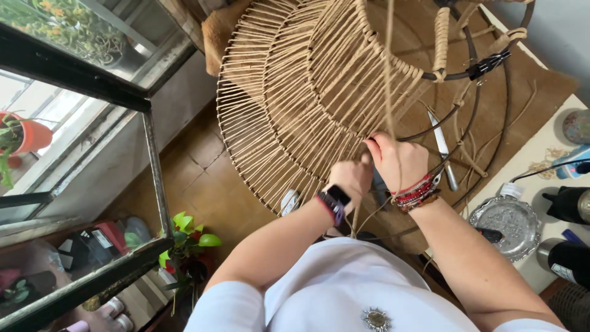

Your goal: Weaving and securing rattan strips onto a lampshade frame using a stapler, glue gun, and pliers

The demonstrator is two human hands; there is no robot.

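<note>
A large round wire frame [467, 74] wrapped with tan cord [295, 92] stands tilted in front of me. My left hand [351, 178], with a dark watch on the wrist, is closed on the cord at the frame's lower rim. My right hand [396, 161], wearing red bracelets, pinches the cord right beside it. A loose strand [389, 61] runs up from my hands. A knife [444, 150] lies on the brown surface just right of my right hand. A black clip [488, 64] grips the dark ring at upper right.
A silver embossed tray [507, 224] and dark bottles [568, 206] sit on a pale table at right. A green potted plant [187, 243] stands on the tiled floor at lower left. A metal-framed window [80, 80] with an orange pot [31, 135] is at left.
</note>
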